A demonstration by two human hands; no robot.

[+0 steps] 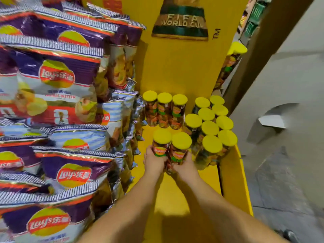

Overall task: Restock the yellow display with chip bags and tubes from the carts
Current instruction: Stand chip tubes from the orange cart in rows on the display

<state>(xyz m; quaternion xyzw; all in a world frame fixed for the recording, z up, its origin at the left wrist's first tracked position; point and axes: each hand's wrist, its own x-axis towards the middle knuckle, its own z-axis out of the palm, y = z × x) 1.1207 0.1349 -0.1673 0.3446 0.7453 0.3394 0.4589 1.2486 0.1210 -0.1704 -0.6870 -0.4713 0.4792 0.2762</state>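
Observation:
My left hand [154, 161] grips a chip tube [161, 142] with a yellow lid. Beside it my right hand [184, 163] grips a second yellow-lidded tube [180, 146]. Both tubes stand upright and side by side, low over the yellow display shelf [168, 190]. Three more tubes [164, 109] stand in a row behind them. A cluster of several tubes [212, 127] fills the shelf's right corner. Purple and blue chip bags [57, 81] are stacked in rows along the left of the display.
The display's yellow back panel [180, 64] carries a printed trophy picture. Its raised yellow side wall [235, 178] runs along the right. Grey floor [284, 155] lies beyond it, with a brown pillar [273, 32] at the upper right. Another tube [233, 58] shows behind the panel.

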